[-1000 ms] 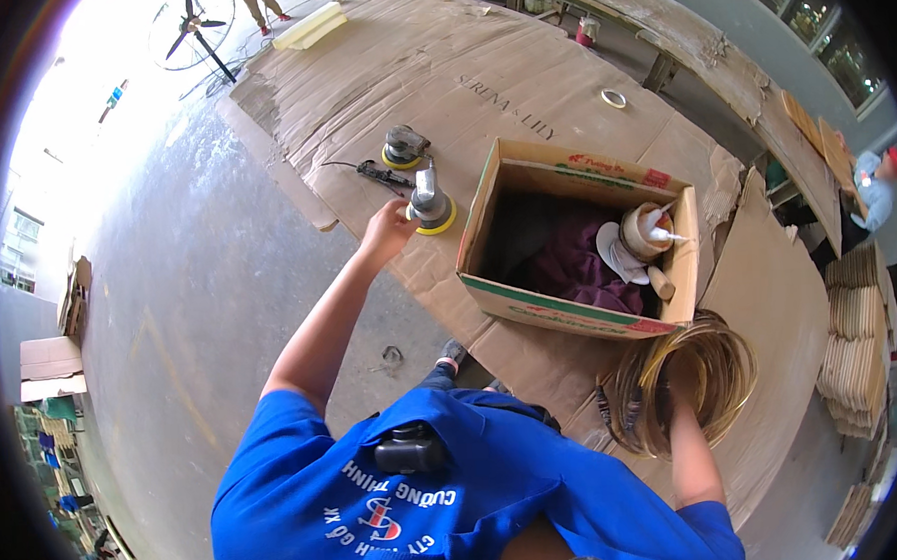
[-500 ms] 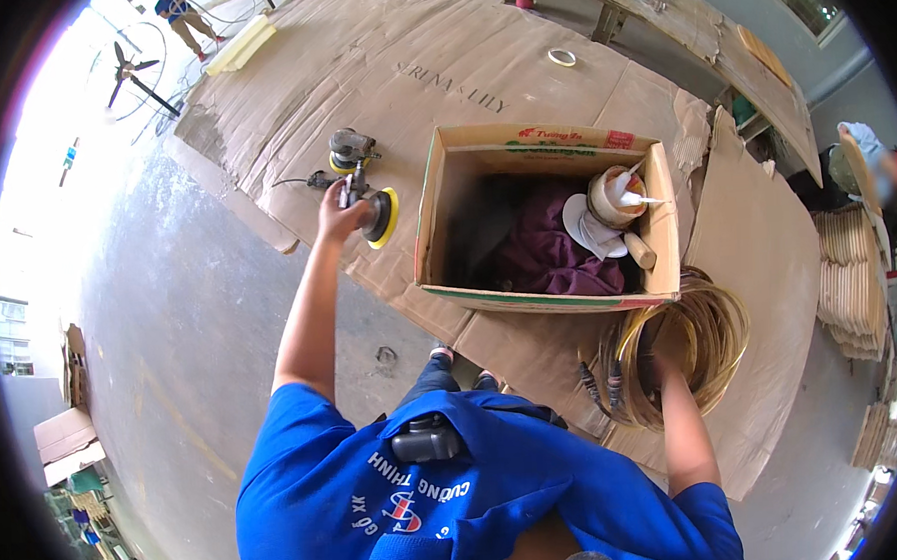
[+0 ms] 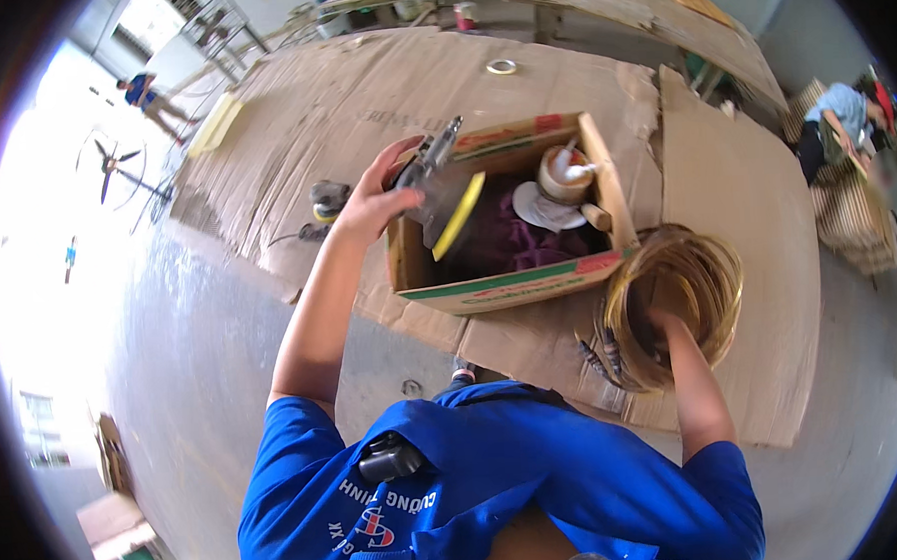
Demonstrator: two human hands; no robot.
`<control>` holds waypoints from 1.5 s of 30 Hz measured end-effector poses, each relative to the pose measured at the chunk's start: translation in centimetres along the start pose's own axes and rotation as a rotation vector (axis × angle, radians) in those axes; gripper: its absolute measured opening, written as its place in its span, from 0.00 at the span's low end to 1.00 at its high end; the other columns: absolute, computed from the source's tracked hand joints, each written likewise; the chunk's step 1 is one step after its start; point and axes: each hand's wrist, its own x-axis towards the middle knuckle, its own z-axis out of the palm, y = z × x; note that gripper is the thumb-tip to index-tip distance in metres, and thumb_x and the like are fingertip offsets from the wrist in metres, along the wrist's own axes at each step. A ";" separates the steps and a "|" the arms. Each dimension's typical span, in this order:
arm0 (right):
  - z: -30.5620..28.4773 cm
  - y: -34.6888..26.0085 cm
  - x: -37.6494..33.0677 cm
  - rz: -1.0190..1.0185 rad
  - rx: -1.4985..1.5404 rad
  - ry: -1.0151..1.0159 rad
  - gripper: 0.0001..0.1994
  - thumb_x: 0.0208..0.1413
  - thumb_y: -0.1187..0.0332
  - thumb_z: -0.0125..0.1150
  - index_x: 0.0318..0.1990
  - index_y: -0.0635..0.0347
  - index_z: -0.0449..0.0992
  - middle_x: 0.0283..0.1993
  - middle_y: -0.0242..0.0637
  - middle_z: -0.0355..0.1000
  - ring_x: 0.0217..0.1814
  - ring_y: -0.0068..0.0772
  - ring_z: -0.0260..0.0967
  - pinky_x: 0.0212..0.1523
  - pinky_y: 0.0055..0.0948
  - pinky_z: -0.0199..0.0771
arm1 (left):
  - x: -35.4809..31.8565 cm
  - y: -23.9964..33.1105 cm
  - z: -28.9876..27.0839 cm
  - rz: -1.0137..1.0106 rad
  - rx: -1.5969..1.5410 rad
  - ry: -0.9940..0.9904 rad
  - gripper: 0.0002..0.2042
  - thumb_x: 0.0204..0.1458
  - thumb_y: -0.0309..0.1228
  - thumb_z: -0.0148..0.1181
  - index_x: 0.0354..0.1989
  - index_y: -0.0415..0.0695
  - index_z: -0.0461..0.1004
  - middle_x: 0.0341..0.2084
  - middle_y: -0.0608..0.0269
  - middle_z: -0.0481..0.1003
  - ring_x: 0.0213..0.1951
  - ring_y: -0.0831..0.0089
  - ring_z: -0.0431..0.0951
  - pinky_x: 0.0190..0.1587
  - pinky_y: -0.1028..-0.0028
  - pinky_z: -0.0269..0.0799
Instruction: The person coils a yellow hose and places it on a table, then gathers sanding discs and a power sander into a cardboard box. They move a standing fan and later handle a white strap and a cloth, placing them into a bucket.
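Over the left end of an open cardboard box, my left hand is closed around an orbital sander. Its yellow-edged round pad is tilted on edge above the opening. Inside the box are a dark purple cloth, a round tub with white-nozzled bottles, a pale disc and a wooden cylinder. My right hand reaches into a coil of amber hose; its fingers are hidden there. A second sander rests left of the box.
Flat cardboard covers the work table. A roll of tape lies beyond the box. Hose connectors stick out at the coil's left. To the right, another person is beside stacked wooden pieces; a standing person is far left.
My left hand has lifted the sander off the cardboard and carried it right, over the box. My right hand stays within the hose coil.
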 end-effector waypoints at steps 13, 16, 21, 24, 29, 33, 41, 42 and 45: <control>-3.5 0.5 -9.0 -0.577 -0.216 0.228 0.18 0.55 0.64 0.54 0.51 0.64 0.68 0.47 0.42 0.71 0.49 0.32 0.68 0.49 0.27 0.67 | -1.1 -2.9 10.9 0.178 0.921 0.072 0.42 0.32 0.28 0.65 0.61 0.47 0.50 0.49 0.47 0.65 0.53 0.51 0.63 0.56 0.62 0.59; -2.4 -0.7 -11.4 -0.699 -0.119 0.267 0.17 0.55 0.68 0.55 0.51 0.64 0.68 0.48 0.41 0.70 0.49 0.30 0.68 0.50 0.27 0.67 | -1.0 -3.9 11.0 0.205 0.938 0.115 0.43 0.33 0.29 0.65 0.62 0.50 0.48 0.43 0.47 0.66 0.50 0.50 0.65 0.54 0.61 0.60; 1.8 -5.4 -14.0 -0.986 -0.015 0.287 0.17 0.54 0.71 0.56 0.52 0.63 0.67 0.47 0.38 0.70 0.49 0.28 0.67 0.48 0.26 0.69 | -0.2 -4.6 11.2 0.037 0.904 0.081 0.45 0.32 0.30 0.68 0.62 0.47 0.47 0.50 0.43 0.64 0.54 0.48 0.62 0.56 0.61 0.58; 4.1 -8.8 -15.2 -1.114 0.034 0.332 0.16 0.55 0.71 0.56 0.51 0.62 0.68 0.49 0.38 0.68 0.48 0.29 0.67 0.42 0.25 0.71 | 0.5 -4.6 11.6 0.061 0.929 0.095 0.46 0.32 0.31 0.68 0.62 0.47 0.47 0.46 0.42 0.66 0.51 0.48 0.65 0.54 0.61 0.61; 6.7 -13.6 -15.9 -1.318 -0.110 0.655 0.17 0.53 0.69 0.57 0.50 0.61 0.68 0.54 0.42 0.64 0.55 0.39 0.62 0.49 0.31 0.67 | 1.7 -5.2 12.2 0.044 1.017 0.099 0.46 0.33 0.34 0.69 0.62 0.45 0.46 0.42 0.42 0.68 0.47 0.47 0.67 0.51 0.59 0.64; 8.7 -16.4 -14.6 -1.340 -0.373 0.807 0.22 0.53 0.68 0.56 0.56 0.61 0.62 0.56 0.48 0.60 0.59 0.49 0.56 0.59 0.41 0.55 | 2.1 -4.7 10.5 -0.032 0.961 -0.164 0.48 0.38 0.47 0.67 0.64 0.43 0.43 0.45 0.38 0.66 0.49 0.45 0.67 0.52 0.60 0.63; 9.8 -16.9 -13.0 -1.140 -0.297 0.685 0.25 0.54 0.75 0.49 0.61 0.60 0.56 0.61 0.47 0.57 0.64 0.42 0.54 0.61 0.35 0.53 | -0.3 -4.9 -6.1 0.362 0.581 0.117 0.25 0.40 0.34 0.67 0.50 0.46 0.70 0.42 0.60 0.74 0.38 0.72 0.74 0.36 0.74 0.73; 9.8 -17.0 -13.0 -1.105 -0.295 0.698 0.25 0.54 0.75 0.50 0.61 0.60 0.56 0.61 0.47 0.58 0.63 0.43 0.54 0.61 0.35 0.53 | -0.1 -5.9 -10.6 0.251 0.634 0.228 0.23 0.39 0.32 0.67 0.47 0.45 0.72 0.37 0.60 0.76 0.36 0.74 0.75 0.37 0.73 0.72; 10.6 -17.5 -13.8 -1.052 -0.326 0.775 0.26 0.52 0.74 0.52 0.60 0.61 0.57 0.60 0.47 0.59 0.62 0.44 0.55 0.61 0.35 0.54 | 2.2 -11.0 -22.5 -0.083 1.099 0.311 0.27 0.38 0.29 0.63 0.52 0.50 0.68 0.49 0.55 0.68 0.50 0.60 0.68 0.51 0.66 0.65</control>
